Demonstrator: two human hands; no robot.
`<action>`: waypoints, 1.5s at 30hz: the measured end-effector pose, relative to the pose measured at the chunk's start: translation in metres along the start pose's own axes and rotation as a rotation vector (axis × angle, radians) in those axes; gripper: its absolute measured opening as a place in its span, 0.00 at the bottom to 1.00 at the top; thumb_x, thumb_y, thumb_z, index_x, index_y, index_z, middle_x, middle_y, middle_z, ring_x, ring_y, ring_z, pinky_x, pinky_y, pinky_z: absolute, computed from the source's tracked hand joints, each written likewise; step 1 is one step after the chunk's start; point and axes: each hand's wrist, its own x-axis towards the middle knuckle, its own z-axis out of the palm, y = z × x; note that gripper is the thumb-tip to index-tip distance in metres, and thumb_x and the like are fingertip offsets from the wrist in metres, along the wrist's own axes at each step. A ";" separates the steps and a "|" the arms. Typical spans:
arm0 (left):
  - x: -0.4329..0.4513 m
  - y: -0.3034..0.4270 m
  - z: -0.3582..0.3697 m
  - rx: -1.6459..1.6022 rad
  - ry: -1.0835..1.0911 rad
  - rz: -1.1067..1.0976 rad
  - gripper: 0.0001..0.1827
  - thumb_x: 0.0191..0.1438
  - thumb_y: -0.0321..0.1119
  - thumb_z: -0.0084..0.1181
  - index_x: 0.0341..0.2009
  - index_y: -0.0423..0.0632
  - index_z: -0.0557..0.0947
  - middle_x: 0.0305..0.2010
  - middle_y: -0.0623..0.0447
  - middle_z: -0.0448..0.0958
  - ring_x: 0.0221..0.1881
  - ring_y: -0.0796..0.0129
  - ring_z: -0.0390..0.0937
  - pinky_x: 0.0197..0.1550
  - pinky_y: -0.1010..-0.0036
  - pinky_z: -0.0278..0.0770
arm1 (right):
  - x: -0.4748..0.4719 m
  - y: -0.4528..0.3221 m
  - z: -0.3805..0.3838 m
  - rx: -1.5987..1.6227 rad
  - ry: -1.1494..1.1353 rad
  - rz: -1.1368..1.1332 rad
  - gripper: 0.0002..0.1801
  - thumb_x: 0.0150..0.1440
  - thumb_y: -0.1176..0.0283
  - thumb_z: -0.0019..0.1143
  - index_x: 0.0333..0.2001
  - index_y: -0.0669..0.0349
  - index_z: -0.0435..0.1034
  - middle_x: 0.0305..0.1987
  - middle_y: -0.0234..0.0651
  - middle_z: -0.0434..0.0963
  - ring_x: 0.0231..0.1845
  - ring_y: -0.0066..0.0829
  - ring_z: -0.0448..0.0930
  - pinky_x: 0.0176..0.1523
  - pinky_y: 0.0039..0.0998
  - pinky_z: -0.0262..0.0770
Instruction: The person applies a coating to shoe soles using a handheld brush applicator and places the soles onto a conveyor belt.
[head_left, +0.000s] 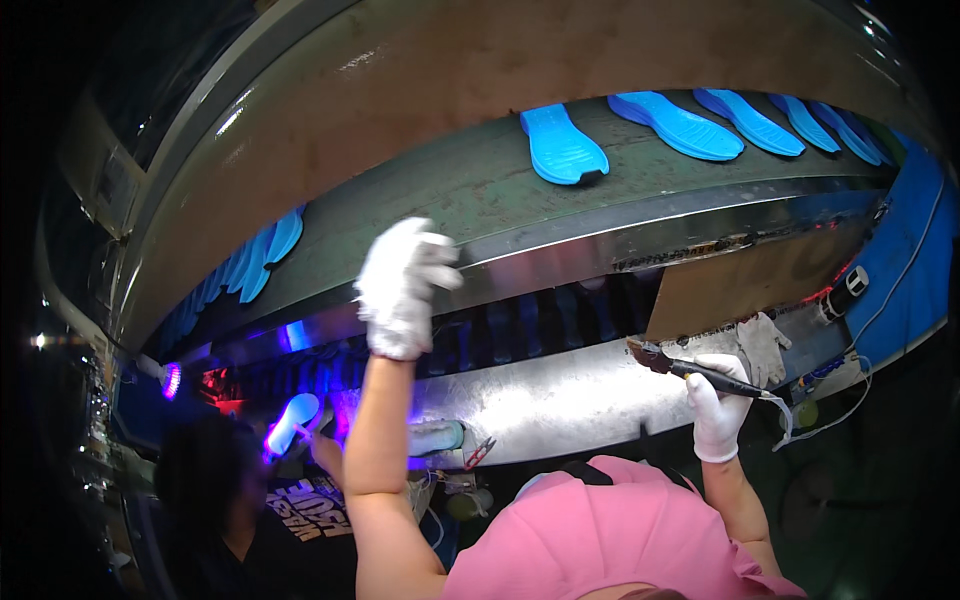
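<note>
My left hand (405, 289), in a white glove, is raised over the metal edge of a conveyor belt (420, 202). Its fingers are loosely curled with gaps between them, and nothing shows in it. Low on the right, my gloved right hand (720, 409) grips a brush (720, 379) with dark, clotted bristles and a black handle; a clear tube trails from the handle's end. Beneath the brush head lies a metal worktable (555, 390). Blue shoe soles (566, 146) rest on the belt, most of them at the upper right and others at the left.
To the left, a co-worker (247, 487) holds a sole (295, 420) under a violet lamp (171, 380). On the worktable lie red-handled thread snips (480, 453), a pale sole-shaped piece (436, 437), a spare glove (762, 349) and cardboard (727, 289). Dark soles (532, 326) stand on a shelf beneath the belt.
</note>
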 end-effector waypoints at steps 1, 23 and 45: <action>0.011 0.013 -0.040 0.546 -0.025 0.374 0.22 0.62 0.39 0.55 0.57 0.39 0.75 0.44 0.46 0.80 0.38 0.62 0.80 0.41 0.71 0.81 | -0.001 0.000 0.007 0.011 0.003 -0.004 0.10 0.55 0.79 0.61 0.41 0.66 0.70 0.31 0.32 0.78 0.24 0.12 0.71 0.30 0.16 0.67; 0.114 0.015 -0.308 1.862 0.419 -0.036 0.09 0.59 0.34 0.53 0.36 0.42 0.80 0.36 0.38 0.81 0.36 0.43 0.79 0.37 0.54 0.74 | -0.011 0.014 0.059 -0.152 -0.079 0.027 0.10 0.53 0.80 0.65 0.41 0.66 0.79 0.35 0.34 0.84 0.35 0.21 0.82 0.40 0.24 0.78; 0.018 0.003 -0.081 1.229 0.196 0.483 0.12 0.52 0.34 0.64 0.37 0.42 0.78 0.44 0.41 0.75 0.56 0.46 0.72 0.60 0.58 0.68 | 0.010 0.024 0.020 0.063 -0.007 0.301 0.10 0.58 0.78 0.61 0.44 0.66 0.75 0.32 0.33 0.80 0.21 0.16 0.76 0.25 0.16 0.72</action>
